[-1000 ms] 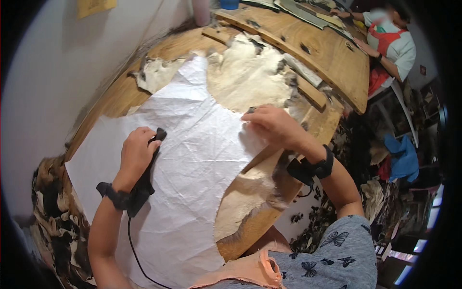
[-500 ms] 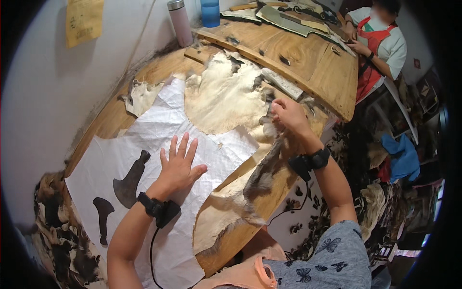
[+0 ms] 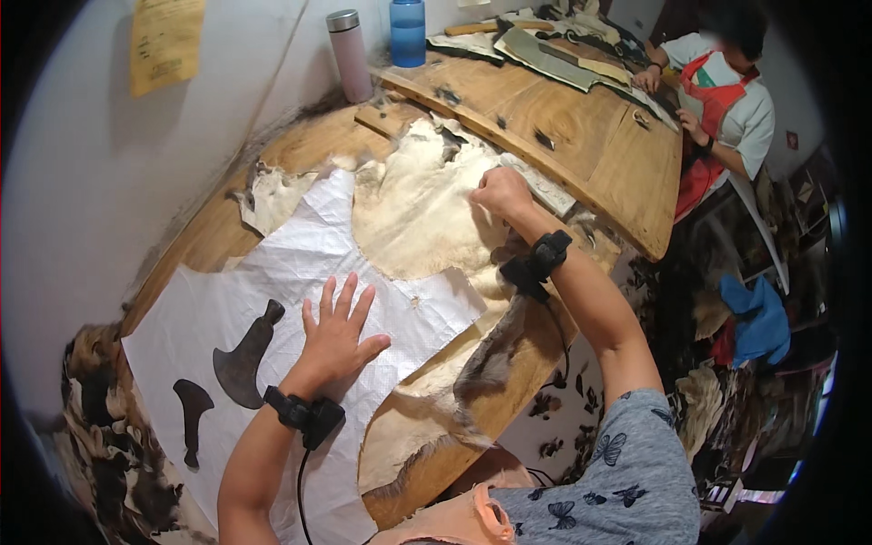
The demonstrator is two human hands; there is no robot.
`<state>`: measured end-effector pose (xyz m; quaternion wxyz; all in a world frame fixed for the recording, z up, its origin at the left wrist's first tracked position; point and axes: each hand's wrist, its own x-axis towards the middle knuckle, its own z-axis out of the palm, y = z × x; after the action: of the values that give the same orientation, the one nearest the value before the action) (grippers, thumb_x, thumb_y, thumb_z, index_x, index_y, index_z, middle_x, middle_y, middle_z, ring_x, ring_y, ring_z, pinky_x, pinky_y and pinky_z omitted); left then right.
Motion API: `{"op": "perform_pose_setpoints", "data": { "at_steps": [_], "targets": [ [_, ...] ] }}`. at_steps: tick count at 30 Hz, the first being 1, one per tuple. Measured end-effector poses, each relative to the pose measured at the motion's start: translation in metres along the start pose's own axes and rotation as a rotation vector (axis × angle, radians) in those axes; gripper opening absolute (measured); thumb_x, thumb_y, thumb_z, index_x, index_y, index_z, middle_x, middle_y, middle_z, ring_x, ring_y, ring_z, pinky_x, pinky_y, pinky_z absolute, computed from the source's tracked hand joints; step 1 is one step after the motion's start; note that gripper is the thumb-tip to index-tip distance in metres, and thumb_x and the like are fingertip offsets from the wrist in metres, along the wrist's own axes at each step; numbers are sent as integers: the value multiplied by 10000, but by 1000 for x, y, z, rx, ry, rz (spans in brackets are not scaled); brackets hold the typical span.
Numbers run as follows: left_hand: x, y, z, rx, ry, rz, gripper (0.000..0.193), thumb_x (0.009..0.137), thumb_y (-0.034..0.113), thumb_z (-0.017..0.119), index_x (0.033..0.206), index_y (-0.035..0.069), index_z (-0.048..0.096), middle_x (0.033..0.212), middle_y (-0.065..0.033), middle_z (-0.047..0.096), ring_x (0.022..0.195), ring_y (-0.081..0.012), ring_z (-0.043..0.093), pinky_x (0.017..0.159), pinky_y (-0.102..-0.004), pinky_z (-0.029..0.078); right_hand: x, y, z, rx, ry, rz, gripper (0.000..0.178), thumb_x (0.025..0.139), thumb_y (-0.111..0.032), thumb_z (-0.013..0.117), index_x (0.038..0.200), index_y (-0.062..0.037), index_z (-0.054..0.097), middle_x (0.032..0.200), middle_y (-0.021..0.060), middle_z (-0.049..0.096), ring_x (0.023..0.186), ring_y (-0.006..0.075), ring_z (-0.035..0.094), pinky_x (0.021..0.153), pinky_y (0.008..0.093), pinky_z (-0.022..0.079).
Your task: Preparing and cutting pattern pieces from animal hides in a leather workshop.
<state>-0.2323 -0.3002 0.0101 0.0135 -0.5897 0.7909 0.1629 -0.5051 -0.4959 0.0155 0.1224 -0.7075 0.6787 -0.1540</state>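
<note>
Bright light pales the white woven sheet (image 3: 300, 257), a soft shadow falls below the yellow paper (image 3: 168, 41) at left, the right dims, and curved fisheye edges blacken.

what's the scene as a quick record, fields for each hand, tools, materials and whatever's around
left hand: spread flat on the white sheet
right hand: curled, at the pale hide; whether it grips anything is unclear
tools: larger dark blade and smaller dark blade, lying on the white sheet
layering: white sheet overlaps part of the pale hide
surface: wooden table
near wall: pink bottle, blue bottle
nearby: person in a red apron
</note>
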Motion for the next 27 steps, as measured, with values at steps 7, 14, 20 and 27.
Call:
{"op": "perform_pose_setpoints", "data": {
  "at_steps": [7, 14, 20, 27],
  "targets": [
    [1, 0, 1, 8, -7, -14, 767, 780, 524, 502, 1372, 121, 230, 1454, -132, 70, 1327, -356, 20, 977, -624, 42, -11, -33, -24, 420, 111, -327, 180, 725, -217, 580, 809, -61, 613, 747, 151, 625, 684, 281, 614, 635, 360, 483],
    [1, 0, 2, -19, 23, -17, 743, 781, 556, 480, 1361, 141, 271, 1437, -143, 140, 1321, -369, 53, 994, -603, 32, -62, -95, 31, 167, -54, -1000, 130, 692, -129, 560, 716, -29, 480, 614, 166, 543, 621, 331, 576, 569, 412, 460],
    [-1, 1, -1, 5, -48, -62, 709, 796, 553, 456, 1347, 135, 302, 1390, -214, 207, 1287, -439, 99, 986, -615, 36, -53, -96, -6, 441, -274, -824, 107, 784, -156, 566, 873, -97, 563, 768, 134, 606, 696, 319, 596, 629, 381, 474],
    [-2, -5, 3, 30, 52, 1, 686, 815, 578, 405, 1312, 107, 358, 1328, -226, 291, 1251, -442, 177, 970, -617, 64, 19, -42, 37, -70, -36, -463, 104, 748, -107, 526, 795, -15, 536, 825, 201, 568, 788, 374, 537, 689, 423, 436]
  ]
}}
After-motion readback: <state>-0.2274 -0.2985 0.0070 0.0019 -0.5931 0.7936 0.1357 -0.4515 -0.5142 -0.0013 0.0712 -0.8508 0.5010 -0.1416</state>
